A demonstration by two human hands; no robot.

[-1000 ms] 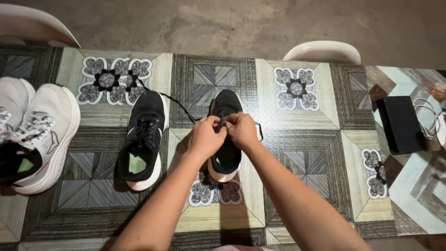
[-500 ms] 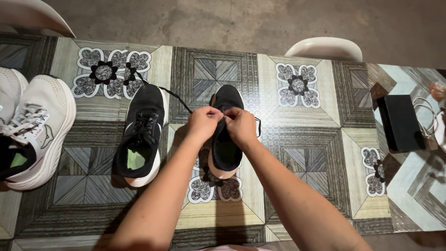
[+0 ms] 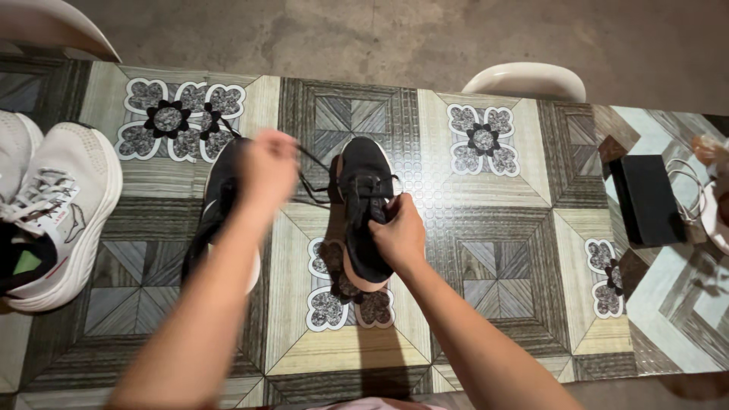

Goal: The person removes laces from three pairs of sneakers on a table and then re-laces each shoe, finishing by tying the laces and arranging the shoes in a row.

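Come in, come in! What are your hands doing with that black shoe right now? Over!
Right hand grips the middle black shoe. Left hand, blurred, pulls its black lace out sideways, above the second black shoe. White sneaker far left, out of the way.

Gripping the black shoe [image 3: 364, 209] at its tongue with the right hand [image 3: 397, 234]; pulling a black lace [image 3: 313, 182] leftward with the blurred left hand [image 3: 266, 167], over the second black shoe [image 3: 220, 197].
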